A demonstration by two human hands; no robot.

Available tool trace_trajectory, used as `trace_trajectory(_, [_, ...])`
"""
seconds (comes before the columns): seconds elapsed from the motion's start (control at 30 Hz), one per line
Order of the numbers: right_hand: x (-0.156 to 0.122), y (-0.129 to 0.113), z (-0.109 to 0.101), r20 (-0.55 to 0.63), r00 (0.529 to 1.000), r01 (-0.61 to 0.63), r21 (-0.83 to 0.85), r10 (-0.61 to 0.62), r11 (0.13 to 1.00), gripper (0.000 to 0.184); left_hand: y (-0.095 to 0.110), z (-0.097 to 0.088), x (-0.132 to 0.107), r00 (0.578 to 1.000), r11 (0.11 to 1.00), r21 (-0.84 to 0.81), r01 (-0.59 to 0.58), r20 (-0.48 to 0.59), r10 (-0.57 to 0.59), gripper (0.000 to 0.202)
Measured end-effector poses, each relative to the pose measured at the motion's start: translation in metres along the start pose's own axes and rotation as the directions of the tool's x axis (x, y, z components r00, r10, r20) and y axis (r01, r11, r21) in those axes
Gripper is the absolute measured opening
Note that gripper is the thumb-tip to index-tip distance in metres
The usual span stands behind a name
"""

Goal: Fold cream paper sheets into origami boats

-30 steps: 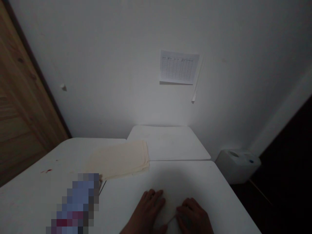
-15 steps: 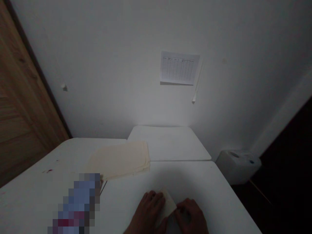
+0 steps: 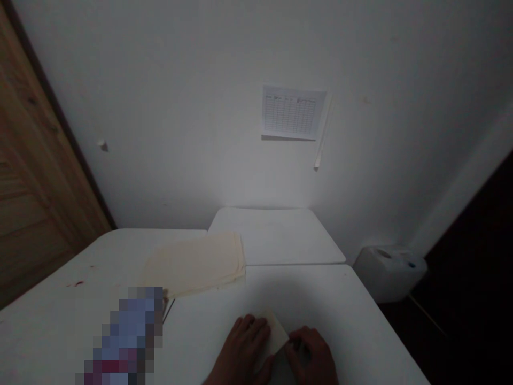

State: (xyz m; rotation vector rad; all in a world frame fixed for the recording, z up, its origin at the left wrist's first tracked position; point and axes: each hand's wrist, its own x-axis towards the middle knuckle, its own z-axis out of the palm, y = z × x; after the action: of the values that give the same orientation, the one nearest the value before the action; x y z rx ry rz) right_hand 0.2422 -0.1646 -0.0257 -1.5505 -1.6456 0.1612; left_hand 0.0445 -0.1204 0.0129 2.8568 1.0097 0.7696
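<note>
Both my hands rest at the near edge of a white table [image 3: 340, 305]. Between them is a pale sheet of paper [image 3: 276, 330], one corner folded up and pointing away from me. My left hand [image 3: 242, 347] lies with its fingers together on the sheet's left part. My right hand [image 3: 315, 355] curls its fingers against the sheet's right edge. The lower part of the sheet and both wrists are cut off by the picture's bottom edge.
A stack of cream sheets [image 3: 196, 264] lies further back to the left. A pixelated patch [image 3: 126, 337] covers something at the near left. A second white tabletop [image 3: 276, 235] meets the wall. A printed table sheet [image 3: 292, 112] hangs there; a white box [image 3: 390, 270] stands at the right.
A second ago the paper lay flat under my hands. A corner has since been lifted and folded over between them, and my hands have shifted slightly.
</note>
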Motion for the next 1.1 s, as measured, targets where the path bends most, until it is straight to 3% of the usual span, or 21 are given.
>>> trace_trajectory(0.3, [0.001, -0.002, 0.006, -0.032, 0.998, -0.064, -0.046, 0.063, 0.997, 0.005, -0.004, 0.006, -0.002, 0.998, 0.997, 0.035, -0.063, -0.030, 0.064, 0.042])
trace_trajectory(0.5, [-0.001, 0.006, 0.010, 0.013, 0.997, -0.072, -0.094, 0.073, 0.993, 0.008, -0.001, 0.004, -0.001, 0.993, 0.996, 0.070, -0.060, -0.101, 0.067, 0.033])
trace_trajectory(0.7, [-0.003, 0.007, 0.010, 0.015, 0.999, -0.051, -0.080, 0.052, 0.995, 0.019, -0.003, 0.007, -0.001, 0.996, 0.992, 0.109, -0.064, -0.062, 0.071, 0.038])
trace_trajectory(0.83, [-0.005, 0.013, 0.006, 0.000, 1.000, 0.003, -0.074, -0.003, 0.997, 0.022, -0.002, 0.010, -0.002, 0.998, 0.991, 0.125, -0.051, -0.021, 0.054, 0.042])
trace_trajectory(0.97, [-0.004, 0.022, -0.004, -0.033, 0.990, 0.132, -0.084, -0.135, 0.988, 0.017, 0.000, 0.011, -0.001, 0.999, 0.989, 0.145, -0.038, 0.015, 0.036, 0.044])
trace_trajectory(1.1, [0.004, 0.013, -0.013, 0.021, 0.970, 0.242, -0.124, -0.241, 0.962, 0.020, 0.001, 0.012, -0.001, 0.999, 0.984, 0.174, -0.044, 0.039, 0.037, 0.047])
